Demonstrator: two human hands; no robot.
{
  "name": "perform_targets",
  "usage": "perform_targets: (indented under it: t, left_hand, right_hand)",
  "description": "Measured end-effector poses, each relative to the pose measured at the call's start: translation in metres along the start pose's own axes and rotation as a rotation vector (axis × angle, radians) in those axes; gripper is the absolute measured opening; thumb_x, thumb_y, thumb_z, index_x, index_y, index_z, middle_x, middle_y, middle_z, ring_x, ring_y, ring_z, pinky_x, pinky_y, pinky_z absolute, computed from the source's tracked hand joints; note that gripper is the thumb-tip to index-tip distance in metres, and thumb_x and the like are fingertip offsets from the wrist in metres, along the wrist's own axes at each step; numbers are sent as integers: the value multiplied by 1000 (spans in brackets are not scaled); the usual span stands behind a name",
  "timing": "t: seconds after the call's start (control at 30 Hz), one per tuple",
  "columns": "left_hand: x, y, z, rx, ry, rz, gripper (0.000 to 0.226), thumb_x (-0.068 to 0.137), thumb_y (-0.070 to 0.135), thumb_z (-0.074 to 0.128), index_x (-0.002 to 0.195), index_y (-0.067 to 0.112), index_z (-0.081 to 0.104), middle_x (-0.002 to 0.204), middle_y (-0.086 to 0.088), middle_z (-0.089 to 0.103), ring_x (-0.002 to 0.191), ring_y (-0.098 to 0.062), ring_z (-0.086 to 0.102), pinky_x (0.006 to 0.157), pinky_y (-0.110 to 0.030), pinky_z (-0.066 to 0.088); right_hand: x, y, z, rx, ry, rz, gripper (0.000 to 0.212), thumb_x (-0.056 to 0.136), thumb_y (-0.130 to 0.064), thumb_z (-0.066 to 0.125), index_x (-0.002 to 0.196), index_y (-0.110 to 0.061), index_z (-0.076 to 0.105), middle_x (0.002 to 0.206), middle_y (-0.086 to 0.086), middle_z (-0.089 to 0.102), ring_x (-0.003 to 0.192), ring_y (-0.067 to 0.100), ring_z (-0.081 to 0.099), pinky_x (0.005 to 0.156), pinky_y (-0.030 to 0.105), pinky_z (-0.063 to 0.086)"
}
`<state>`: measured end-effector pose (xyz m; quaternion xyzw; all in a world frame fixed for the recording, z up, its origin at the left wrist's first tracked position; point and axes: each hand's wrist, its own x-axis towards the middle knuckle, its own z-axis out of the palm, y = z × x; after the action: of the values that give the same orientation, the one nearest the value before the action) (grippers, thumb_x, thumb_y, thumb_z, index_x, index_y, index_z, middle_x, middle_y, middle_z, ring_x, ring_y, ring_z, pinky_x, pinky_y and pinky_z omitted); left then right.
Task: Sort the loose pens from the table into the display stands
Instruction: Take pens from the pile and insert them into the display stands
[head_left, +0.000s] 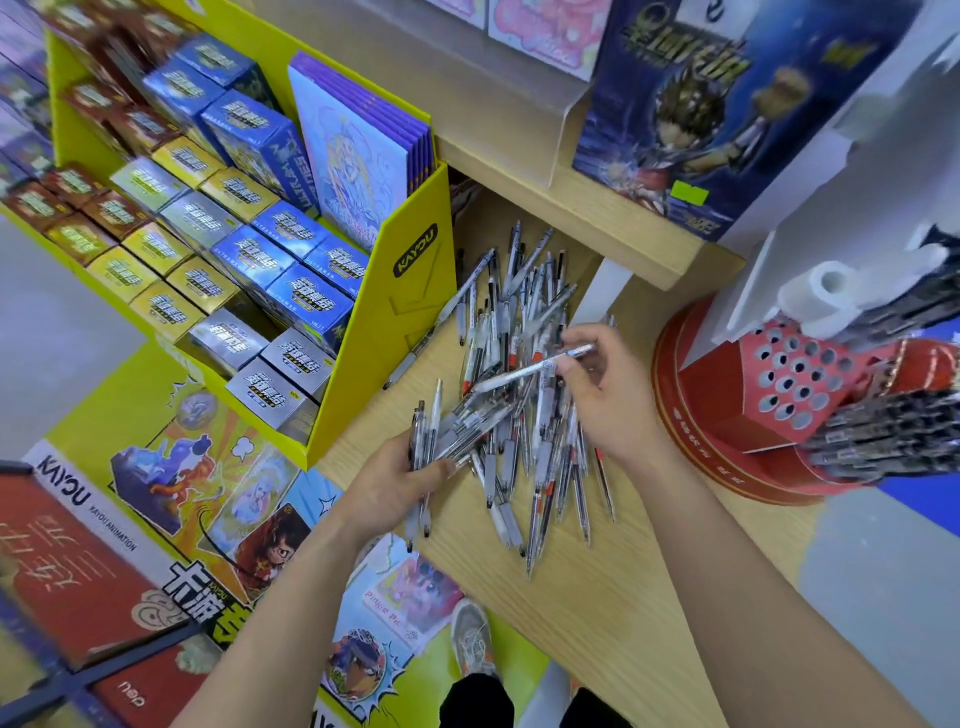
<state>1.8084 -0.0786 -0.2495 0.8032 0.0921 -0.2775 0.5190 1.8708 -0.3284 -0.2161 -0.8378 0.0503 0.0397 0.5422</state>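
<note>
Head view, looking down, gives us a wooden table (613, 613) with a heap of loose pens (519, 306) spread across its middle, so crossed over one another that we cannot count them or read their print. Our left hand (389, 486) grips a bundle of pens (434, 441) at the near left edge of the heap, fingers curled round the barrels; the fingertips are hidden under the bundle. Our right hand (605, 387) hovers over the heap and pinches a single white pen (519, 371) between thumb and fingers, the pen lying nearly level and pointing left. To the right stands a red display stand (779, 387) with a face of round holes; dark pens (883, 434) stick out of its lower tier, but the frame edge cuts them off and blur smears them. A white shape (831, 291) above the stand is too blurred for us to tell what it is. Left of the heap, a yellow cardboard display (415, 291) holds rows of small boxes (249, 249), with one pen partly hidden against its side wall. Both forearms run out of the frame at the bottom.
</note>
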Motion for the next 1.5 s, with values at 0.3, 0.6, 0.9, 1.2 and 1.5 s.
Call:
perform_targets:
  t: [0.3,0.6,0.9,1.2,1.5]
  left_hand:
    - [-54,17,5,-101,64,-37,25,97,21,68,86,2,58,63,-6,57,53,-14,52,57,-27,42]
    - [-115,54,29,-210,79,-11,21,97,19,68,78,23,62,53,13,49,53,-10,47,60,-30,44]
    - [-160,119,79,-206,144,77,23,97,22,69,77,24,58,48,18,50,49,1,48,55,-15,41]
    - [-175,189,183,-167,253,101,22,99,25,67,82,17,55,53,16,50,49,0,47,54,-16,37]
    - [-180,281,303,-298,374,85,36,98,25,67,89,-7,56,60,-8,52,55,-23,52,62,-46,48]
  right_hand:
    - [-62,-48,-24,90,189,-45,21,98,-11,61,109,-28,63,105,-11,65,94,0,61,76,9,45]
    - [-108,-83,-52,2,176,-69,25,104,-15,52,118,-33,63,112,-10,61,91,-7,58,73,6,44]
    - [-142,-91,-125,138,206,-10,21,101,-13,58,115,-25,66,95,-10,67,92,9,65,85,30,53]
    - [-119,-52,-226,271,43,-51,35,107,-15,42,112,-37,68,71,-4,52,62,15,47,65,35,39]
    - [-71,-22,-361,153,-183,-168,32,101,-44,50,130,-40,62,101,-18,58,96,8,55,87,34,47]
